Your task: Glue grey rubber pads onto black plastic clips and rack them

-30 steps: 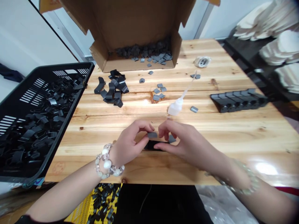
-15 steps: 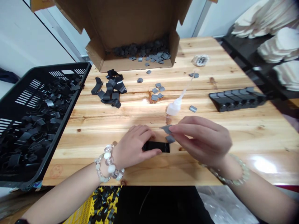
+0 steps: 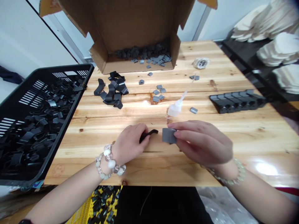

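Between the thumb and fingers of my left hand [image 3: 130, 141] is a curved black plastic piece [image 3: 151, 133], turned on edge, its far end sticking out to the right. My right hand [image 3: 205, 141] pinches a small grey rectangular piece [image 3: 168, 136] by its right side, with the broad face showing. A gap separates the two pieces. Just beyond my right hand lies a white squeeze bottle [image 3: 175, 109] with a long thin nozzle. One loose grey piece [image 3: 193, 110] rests to the right of the bottle.
At the back stands an open cardboard box [image 3: 137, 67] with many grey pieces. A black basket [image 3: 44, 161] of black parts is at left, beside a pile of black pieces [image 3: 114, 90]. A row of joined black parts [image 3: 238, 101] and a tape roll [image 3: 201, 63] lie at right.
My left hand has lifted the black piece and turned it on edge. My right hand has turned the grey piece so its flat face shows. The view has shifted slightly.
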`<state>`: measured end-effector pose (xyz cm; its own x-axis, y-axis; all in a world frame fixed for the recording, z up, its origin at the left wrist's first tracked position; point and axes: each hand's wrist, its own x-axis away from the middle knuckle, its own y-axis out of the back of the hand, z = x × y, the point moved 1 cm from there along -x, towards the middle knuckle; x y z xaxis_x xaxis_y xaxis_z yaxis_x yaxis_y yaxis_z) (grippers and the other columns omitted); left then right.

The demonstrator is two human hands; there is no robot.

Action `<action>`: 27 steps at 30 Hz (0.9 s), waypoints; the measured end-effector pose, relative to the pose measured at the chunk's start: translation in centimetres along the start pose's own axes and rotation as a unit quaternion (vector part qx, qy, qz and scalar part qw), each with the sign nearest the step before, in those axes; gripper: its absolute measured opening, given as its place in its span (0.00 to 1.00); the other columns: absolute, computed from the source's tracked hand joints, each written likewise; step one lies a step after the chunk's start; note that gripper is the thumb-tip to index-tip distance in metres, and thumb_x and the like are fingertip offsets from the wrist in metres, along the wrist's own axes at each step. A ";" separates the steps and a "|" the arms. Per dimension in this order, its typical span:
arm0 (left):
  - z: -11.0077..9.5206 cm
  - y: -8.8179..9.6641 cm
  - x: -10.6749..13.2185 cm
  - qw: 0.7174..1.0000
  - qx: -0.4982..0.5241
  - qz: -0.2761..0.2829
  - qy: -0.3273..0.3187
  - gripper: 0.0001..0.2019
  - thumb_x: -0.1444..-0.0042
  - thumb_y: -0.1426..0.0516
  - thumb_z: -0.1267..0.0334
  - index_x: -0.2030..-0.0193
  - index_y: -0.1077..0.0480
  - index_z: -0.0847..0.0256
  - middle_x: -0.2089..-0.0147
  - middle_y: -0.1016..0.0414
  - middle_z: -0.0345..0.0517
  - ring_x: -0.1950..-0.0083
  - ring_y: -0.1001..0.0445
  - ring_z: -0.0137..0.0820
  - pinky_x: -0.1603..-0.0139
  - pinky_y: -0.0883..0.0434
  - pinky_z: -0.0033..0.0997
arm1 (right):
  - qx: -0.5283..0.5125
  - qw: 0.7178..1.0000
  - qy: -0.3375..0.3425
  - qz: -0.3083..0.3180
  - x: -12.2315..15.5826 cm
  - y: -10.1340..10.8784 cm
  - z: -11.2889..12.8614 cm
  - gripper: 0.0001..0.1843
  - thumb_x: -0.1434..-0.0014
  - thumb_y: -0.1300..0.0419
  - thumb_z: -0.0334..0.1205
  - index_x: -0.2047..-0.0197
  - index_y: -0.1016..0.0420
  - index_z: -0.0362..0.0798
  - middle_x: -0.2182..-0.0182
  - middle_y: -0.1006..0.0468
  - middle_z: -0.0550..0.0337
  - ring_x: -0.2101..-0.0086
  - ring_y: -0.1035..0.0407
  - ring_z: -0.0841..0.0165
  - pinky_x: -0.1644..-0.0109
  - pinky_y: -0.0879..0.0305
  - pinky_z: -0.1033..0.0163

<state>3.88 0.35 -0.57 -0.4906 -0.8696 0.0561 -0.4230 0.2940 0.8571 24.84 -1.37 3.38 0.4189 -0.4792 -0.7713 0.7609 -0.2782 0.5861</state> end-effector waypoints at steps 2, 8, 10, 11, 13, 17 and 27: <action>0.1 0.0 0.0 1.000 0.027 0.002 0.011 0.07 0.39 0.49 0.59 0.64 0.36 0.59 0.66 0.29 0.41 0.65 0.32 0.34 0.63 0.37 0.35 | -0.018 1.000 -0.001 -0.010 0.2 -0.4 -0.2 0.14 0.47 0.38 0.25 0.58 0.30 0.49 0.60 0.19 0.53 0.61 0.23 0.68 0.61 0.24 0.66; 0.4 0.0 -0.1 0.952 0.294 0.022 0.078 0.08 0.38 0.48 0.57 0.62 0.40 0.59 0.67 0.28 0.40 0.66 0.30 0.30 0.63 0.33 0.33 | -0.185 0.956 -0.212 -0.083 0.6 -1.7 -0.5 0.15 0.44 0.41 0.25 0.55 0.30 0.52 0.61 0.23 0.58 0.63 0.25 0.68 0.60 0.25 0.62; 0.4 0.1 -0.3 0.909 0.408 0.035 0.081 0.08 0.38 0.48 0.58 0.61 0.41 0.60 0.67 0.26 0.42 0.65 0.27 0.30 0.61 0.30 0.33 | -0.223 0.930 -0.280 -0.082 0.5 -1.9 -0.7 0.17 0.41 0.42 0.27 0.51 0.30 0.53 0.60 0.24 0.58 0.65 0.27 0.70 0.63 0.26 0.63; 0.3 0.1 -0.3 0.890 0.446 0.040 0.080 0.08 0.37 0.48 0.58 0.60 0.41 0.61 0.67 0.25 0.43 0.65 0.26 0.30 0.60 0.29 0.33 | -0.240 0.920 -0.300 -0.078 0.5 -2.0 -0.8 0.17 0.41 0.42 0.28 0.50 0.30 0.54 0.59 0.24 0.57 0.65 0.27 0.71 0.64 0.27 0.64; 0.3 0.2 -0.4 0.866 0.491 0.049 0.080 0.09 0.37 0.48 0.59 0.58 0.41 0.62 0.67 0.24 0.45 0.65 0.25 0.30 0.60 0.28 0.33 | -0.272 0.902 -0.325 -0.086 0.3 -2.1 -1.0 0.14 0.41 0.42 0.29 0.52 0.29 0.52 0.59 0.24 0.58 0.65 0.28 0.71 0.65 0.28 0.65; 0.1 0.1 -0.3 0.828 0.550 0.057 0.096 0.08 0.38 0.47 0.60 0.57 0.41 0.62 0.66 0.24 0.46 0.66 0.24 0.30 0.61 0.27 0.33 | -0.326 0.868 -0.363 -0.094 0.0 -2.2 -1.4 0.07 0.41 0.42 0.30 0.60 0.32 0.50 0.67 0.24 0.61 0.68 0.27 0.72 0.69 0.32 0.67; -0.3 -0.2 -0.1 0.776 0.614 0.087 0.113 0.09 0.38 0.51 0.67 0.51 0.41 0.65 0.66 0.24 0.47 0.64 0.24 0.32 0.59 0.27 0.37 | -0.302 0.847 -0.436 0.020 0.4 -3.2 -1.7 0.05 0.44 0.38 0.33 0.61 0.27 0.49 0.66 0.24 0.61 0.65 0.29 0.73 0.65 0.32 0.69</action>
<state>4.25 0.23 -0.57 -0.5347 -0.7805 0.3239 -0.8403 0.4509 -0.3009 23.38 0.71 0.79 0.1252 -0.9846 -0.1218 0.9798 0.1034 0.1709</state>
